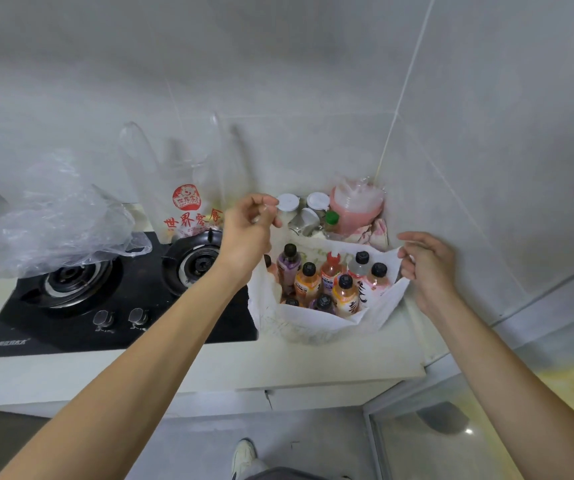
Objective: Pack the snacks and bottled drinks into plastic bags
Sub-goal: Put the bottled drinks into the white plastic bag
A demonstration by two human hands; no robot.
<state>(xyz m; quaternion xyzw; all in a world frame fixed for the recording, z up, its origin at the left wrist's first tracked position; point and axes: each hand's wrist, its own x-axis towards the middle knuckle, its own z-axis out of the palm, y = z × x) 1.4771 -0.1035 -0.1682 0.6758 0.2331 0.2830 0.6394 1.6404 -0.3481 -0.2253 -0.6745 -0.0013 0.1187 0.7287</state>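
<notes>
A white plastic bag [313, 323] stands open on the counter, holding several bottled drinks [327, 278] with black caps, upright and packed close. My left hand [249, 230] is above the bag's left rim, fingers pinched on a thin clear edge of plastic. My right hand [427, 265] grips the bag's right rim and holds it up. A clear plastic bag with red print [192, 209] stands upright behind the stove, left of my left hand. A crumpled clear plastic bag [46, 220] lies over the left burner.
A black two-burner gas stove [112, 292] fills the counter's left. White-lidded jars [289, 204], a small green-capped bottle [331, 218] and a pink stack of plastic bowls [356, 206] crowd the tiled corner behind the bag. The counter's front edge [278, 379] is near me.
</notes>
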